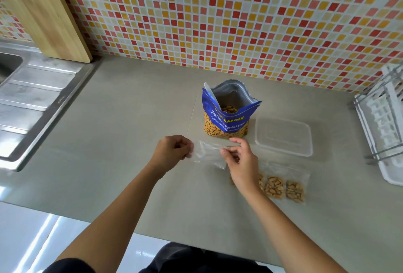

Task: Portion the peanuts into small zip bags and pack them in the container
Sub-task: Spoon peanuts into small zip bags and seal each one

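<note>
A blue peanut bag (225, 118) stands open and upright on the grey counter, with peanuts showing inside and a white scoop handle (209, 94) sticking out. Just in front of it, my left hand (172, 149) and my right hand (239, 159) pinch the two ends of a small clear zip bag (208, 153), which looks empty. Right of the peanut bag lies a clear plastic container (283, 136), with nothing visible inside. Filled small zip bags (283, 187) of peanuts lie in a row near my right wrist; one is partly hidden by it.
A steel sink and drainboard (32, 98) take up the left side. A wooden board (43, 11) leans on the tiled wall behind it. A white dish rack (383, 124) stands at the right edge. The counter's front edge (152, 234) runs just below my forearms.
</note>
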The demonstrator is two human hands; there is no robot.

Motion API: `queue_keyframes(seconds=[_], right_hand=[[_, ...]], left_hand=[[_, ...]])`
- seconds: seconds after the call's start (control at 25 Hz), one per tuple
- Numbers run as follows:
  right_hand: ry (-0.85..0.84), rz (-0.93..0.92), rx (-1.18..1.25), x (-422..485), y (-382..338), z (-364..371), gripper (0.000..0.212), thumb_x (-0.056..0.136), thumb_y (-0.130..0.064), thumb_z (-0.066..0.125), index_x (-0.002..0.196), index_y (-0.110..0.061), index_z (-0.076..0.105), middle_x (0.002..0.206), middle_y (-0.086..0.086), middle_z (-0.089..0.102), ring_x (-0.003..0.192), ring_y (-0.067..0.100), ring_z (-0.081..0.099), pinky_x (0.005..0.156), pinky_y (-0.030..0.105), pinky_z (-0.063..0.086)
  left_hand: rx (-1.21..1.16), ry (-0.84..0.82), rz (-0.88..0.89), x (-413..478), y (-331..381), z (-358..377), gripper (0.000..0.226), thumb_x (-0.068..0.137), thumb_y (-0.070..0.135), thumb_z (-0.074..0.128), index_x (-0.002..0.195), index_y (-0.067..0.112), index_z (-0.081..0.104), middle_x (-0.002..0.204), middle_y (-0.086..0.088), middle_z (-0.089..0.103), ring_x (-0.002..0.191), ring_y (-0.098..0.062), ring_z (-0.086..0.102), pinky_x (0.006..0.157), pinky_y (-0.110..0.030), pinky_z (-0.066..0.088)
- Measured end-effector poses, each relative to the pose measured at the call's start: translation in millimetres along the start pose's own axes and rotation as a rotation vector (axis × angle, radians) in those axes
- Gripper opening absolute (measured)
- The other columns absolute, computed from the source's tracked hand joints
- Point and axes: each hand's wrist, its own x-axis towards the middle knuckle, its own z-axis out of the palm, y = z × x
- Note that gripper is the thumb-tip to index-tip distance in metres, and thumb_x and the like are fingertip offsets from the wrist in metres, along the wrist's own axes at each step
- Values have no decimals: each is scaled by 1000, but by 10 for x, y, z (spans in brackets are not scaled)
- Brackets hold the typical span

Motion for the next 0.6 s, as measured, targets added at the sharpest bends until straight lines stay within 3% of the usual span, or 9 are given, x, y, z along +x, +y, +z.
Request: queue_keyframes(seconds=[0.12, 0.28, 0.44, 0.6], right_hand=[[53, -301, -185, -83, -172, -230, 39, 84, -40, 63, 109, -12, 58, 102, -4, 61, 92, 8, 58, 84, 22, 47], [145, -586, -504, 16, -512, -586, 66, 78, -55, 62, 123, -8, 53, 124, 8, 55, 115, 18, 47, 101, 26, 36], [65, -691, -753, 250, -805, -721, 97, 68, -66, 64, 140, -9, 35, 144, 8, 40, 134, 19, 30, 113, 37, 27], [-9, -699, -818, 436, -938, -697, 100, 64, -71, 66, 138, -9, 40, 139, 6, 50, 129, 17, 36, 113, 36, 29]], left_hand=[[-62, -43, 92, -131, 297, -56, 12, 86, 4, 59, 80, 10, 67, 67, 0, 66, 58, -5, 61, 60, -17, 48], [-129, -46, 257, -301, 730, -76, 8, 86, 5, 63, 79, 8, 66, 66, -3, 65, 58, -8, 61, 60, -17, 50], [-132, -66, 351, -310, 1060, 41, 8, 84, 4, 64, 79, 9, 67, 67, -7, 67, 61, -10, 65, 61, -18, 52], [-140, -134, 409, -222, 1263, 73, 6, 86, 6, 63, 83, 8, 67, 72, -10, 68, 67, -16, 66, 66, -26, 57]])
